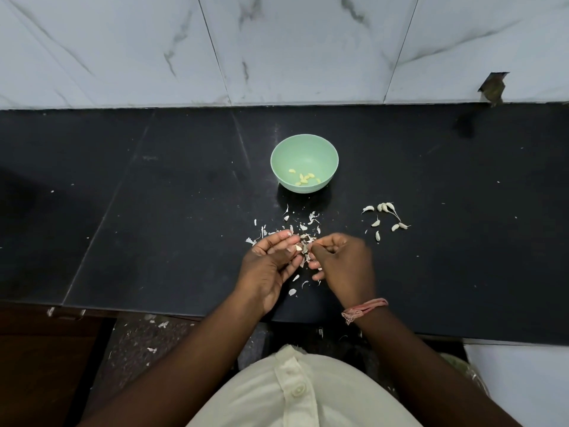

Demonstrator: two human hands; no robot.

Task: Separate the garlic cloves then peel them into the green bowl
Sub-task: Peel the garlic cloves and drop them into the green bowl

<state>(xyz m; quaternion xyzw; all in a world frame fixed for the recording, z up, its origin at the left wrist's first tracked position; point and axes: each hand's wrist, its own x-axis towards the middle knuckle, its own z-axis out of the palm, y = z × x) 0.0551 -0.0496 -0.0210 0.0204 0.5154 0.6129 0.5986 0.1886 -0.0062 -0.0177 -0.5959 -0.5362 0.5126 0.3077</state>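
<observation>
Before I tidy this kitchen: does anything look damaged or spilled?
Yes. A wall tile at the counter's far right has a broken hole, and garlic skins litter the black counter and floor below.

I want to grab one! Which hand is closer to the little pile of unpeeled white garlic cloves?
Right. The right hand sits just left of and below the unpeeled white garlic cloves; the left hand lies farther left, beyond it.
</observation>
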